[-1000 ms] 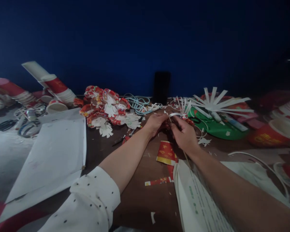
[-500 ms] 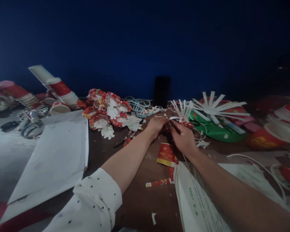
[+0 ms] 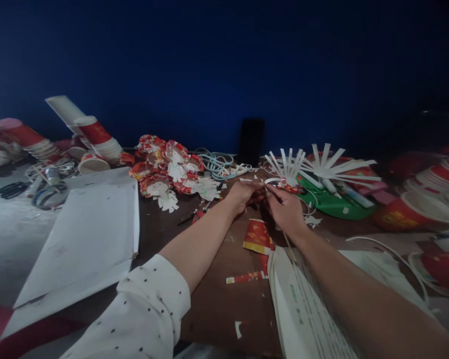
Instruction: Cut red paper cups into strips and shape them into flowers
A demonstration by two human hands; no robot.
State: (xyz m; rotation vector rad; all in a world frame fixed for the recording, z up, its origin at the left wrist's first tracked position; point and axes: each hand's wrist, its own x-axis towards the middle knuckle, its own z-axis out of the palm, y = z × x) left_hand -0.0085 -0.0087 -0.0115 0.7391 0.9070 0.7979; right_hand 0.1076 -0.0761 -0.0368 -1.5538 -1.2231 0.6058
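My left hand (image 3: 246,195) and my right hand (image 3: 285,207) meet over the brown table, fingers closed and fingertips almost touching. Both pinch a narrow white paper strip (image 3: 272,180), which curves out over the right hand's fingers. Just beyond the right hand, a cut paper cup (image 3: 285,167) fans its white strips upward above a red patterned part. A thin pale strand (image 3: 289,247) hangs below the right hand; its upper end is hidden. A red and gold cup piece (image 3: 257,237) lies beneath the hands.
Red and white paper flowers (image 3: 170,169) pile up at left. White sheets (image 3: 92,234) lie beside them. A second fanned cup (image 3: 327,169) sits over a green item (image 3: 338,207). A dark phone (image 3: 252,140) stands at the back. Red cups (image 3: 415,214) and a printed bag (image 3: 303,304) are at right.
The right hand and the fanned cut cup have shifted slightly right in view. The left hand has hardly moved, and both hands keep their pinch. The whole view has shifted a little.
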